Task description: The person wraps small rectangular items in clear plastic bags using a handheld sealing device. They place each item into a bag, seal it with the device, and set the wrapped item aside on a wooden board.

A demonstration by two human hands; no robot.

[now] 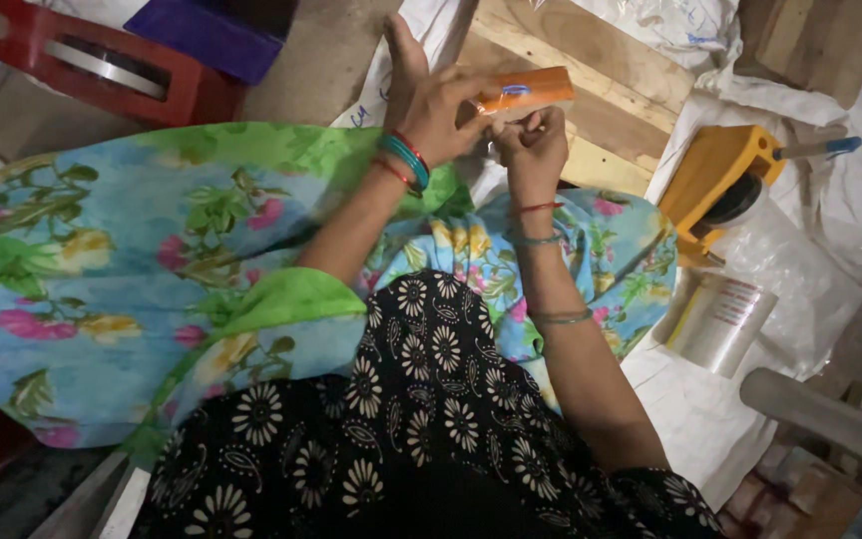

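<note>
I'm sitting low over a wooden pallet (591, 60), its pale planks running just beyond my hands, with white sacking (695, 419) spread across the floor to my right. Floral cloth (102, 260) covers my lap below both wrists. Off beyond my left hand sits a red stool (72, 60) with a purple cushion (216, 35) beside it. Well to the right of my right hand rests a yellow tape dispenser (715, 180), and nearer me a roll of clear tape (720, 324) lies on the sacking. Nothing blocks my hands. My left hand (431, 100) is curled round one end of the orange packet (526, 92), fingers wrapped, thumb up. My right hand (531, 140) is pinched tight at the packet's underside, just below it.
</note>
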